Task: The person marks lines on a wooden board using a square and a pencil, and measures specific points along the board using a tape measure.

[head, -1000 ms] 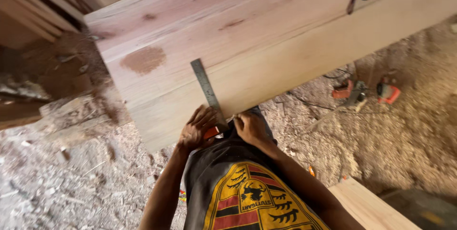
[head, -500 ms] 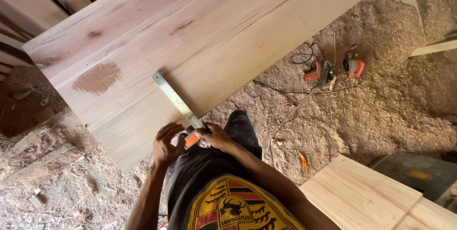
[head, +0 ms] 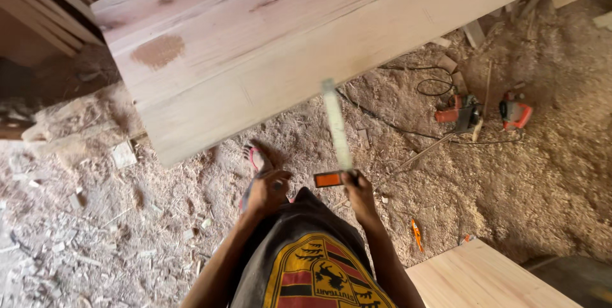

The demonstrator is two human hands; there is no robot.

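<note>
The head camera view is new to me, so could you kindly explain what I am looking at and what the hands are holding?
This single picture comes from a camera worn on a person's head, looking down past their chest. There is no machine, only two bare hands. The right hand grips a try square by its orange handle, its metal blade pointing away, blurred. The left hand is beside it; I cannot tell whether it holds anything. Ahead is a wide pale wooden panel. On the sawdust floor lie orange power tools with black cords and an orange pencil-like item.

Two orange power tools (head: 481,111) with a black cable (head: 408,131) are seen on the sawdust-covered floor (head: 95,231); an orange pencil (head: 417,234) lies nearby.
</note>
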